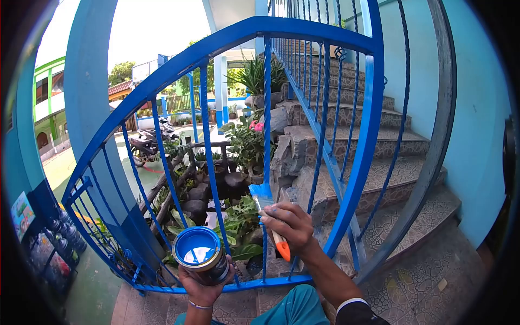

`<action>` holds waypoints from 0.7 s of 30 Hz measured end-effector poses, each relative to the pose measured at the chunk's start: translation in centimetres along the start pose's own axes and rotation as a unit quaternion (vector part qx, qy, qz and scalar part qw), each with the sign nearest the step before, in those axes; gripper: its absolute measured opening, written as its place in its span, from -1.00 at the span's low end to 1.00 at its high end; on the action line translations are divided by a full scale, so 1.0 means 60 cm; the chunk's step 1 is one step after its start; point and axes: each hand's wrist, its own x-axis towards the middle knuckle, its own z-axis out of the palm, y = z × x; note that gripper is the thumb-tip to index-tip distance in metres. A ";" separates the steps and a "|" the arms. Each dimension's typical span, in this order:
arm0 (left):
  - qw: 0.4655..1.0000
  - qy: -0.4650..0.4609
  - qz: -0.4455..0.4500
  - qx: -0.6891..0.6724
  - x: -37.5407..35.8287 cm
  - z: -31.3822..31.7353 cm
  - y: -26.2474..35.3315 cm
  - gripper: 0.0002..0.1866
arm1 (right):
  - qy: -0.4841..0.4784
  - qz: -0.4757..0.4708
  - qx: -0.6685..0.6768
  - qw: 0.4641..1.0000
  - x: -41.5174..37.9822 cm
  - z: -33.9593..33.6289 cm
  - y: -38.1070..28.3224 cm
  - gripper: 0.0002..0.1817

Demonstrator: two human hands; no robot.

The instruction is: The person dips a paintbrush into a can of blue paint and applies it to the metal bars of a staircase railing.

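My right hand (288, 223) is closed round a paintbrush (280, 245) with an orange-tipped handle. Its blue-coated bristles point up and touch, or nearly touch, a twisted vertical bar (267, 135) of the railing. Below and to the left, my left hand (201, 290) grips a paint can (215, 271) from underneath. The can is open at the top, with blue paint on its inner wall and a shiny surface inside. In front of both hands stands the blue metal railing (227, 33), curved along its top. Most of my left fingers are hidden behind the can.
Tiled stairs (374, 135) climb on the right beside a light blue wall (482, 108), with a grey, unpainted-looking post (441, 108) there. Behind the railing are leafy plants (244, 135) and rocks. A blue column (89, 97) rises at left, near plastic bottles (73, 235).
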 end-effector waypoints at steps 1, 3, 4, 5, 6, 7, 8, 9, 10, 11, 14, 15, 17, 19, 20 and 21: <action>1.000 0.001 -0.001 -0.002 0.000 0.000 0.000 0.04 | 0.031 0.015 0.012 0.999 0.000 -0.005 -0.002 -0.68; 1.000 0.002 0.001 -0.001 0.000 0.002 -0.002 0.02 | 0.092 0.044 0.035 0.994 0.001 -0.012 -0.003 -0.68; 1.000 0.004 0.002 -0.002 0.001 0.003 -0.003 0.01 | 0.123 0.042 0.030 0.991 0.007 -0.016 0.005 -0.70; 1.000 0.011 0.002 -0.005 0.001 0.003 -0.003 0.00 | 0.144 0.053 0.009 0.988 0.013 -0.015 0.014 -0.70; 1.000 0.012 0.002 -0.005 0.001 0.004 -0.004 0.00 | 0.164 0.064 -0.012 0.984 0.015 -0.010 0.025 -0.70; 1.000 0.014 0.001 -0.005 0.000 0.004 -0.005 -0.01 | 0.184 0.075 -0.034 0.980 0.012 -0.005 0.033 -0.70; 1.000 0.009 0.000 -0.003 0.000 0.006 -0.007 -0.01 | 0.172 0.073 -0.049 0.981 0.003 0.001 0.038 -0.66; 1.000 0.003 0.000 0.000 0.001 0.008 -0.007 -0.01 | 0.149 0.069 -0.042 0.986 -0.008 0.007 0.034 -0.64; 1.000 0.005 0.000 0.000 0.000 0.009 -0.008 -0.01 | 0.126 0.066 -0.035 0.989 -0.024 0.014 0.023 -0.63; 1.000 0.007 0.000 0.000 -0.001 0.011 -0.010 0.00 | 0.103 0.062 -0.028 0.992 -0.042 0.021 0.010 -0.61; 1.000 0.003 -0.006 -0.003 0.001 0.006 -0.006 0.00 | 0.036 0.070 0.018 0.997 -0.090 0.023 -0.033 -0.60; 1.000 -0.001 -0.009 -0.005 0.003 0.004 -0.005 0.00 | 0.013 0.074 0.030 0.997 -0.102 0.020 -0.045 -0.60; 1.000 -0.003 -0.003 0.005 0.002 0.003 -0.004 0.00 | 0.028 0.094 0.047 0.994 -0.111 0.013 -0.056 -0.63; 1.000 -0.003 0.002 0.009 0.002 0.003 -0.004 0.01 | 0.074 0.112 0.053 0.990 -0.098 0.003 -0.053 -0.66; 1.000 -0.003 0.002 0.008 0.003 0.004 -0.003 0.01 | 0.105 0.123 0.041 0.986 -0.091 0.000 -0.045 -0.69; 1.000 -0.002 0.002 0.008 0.002 0.004 -0.004 0.01 | 0.123 0.125 0.028 0.984 -0.085 0.003 -0.035 -0.69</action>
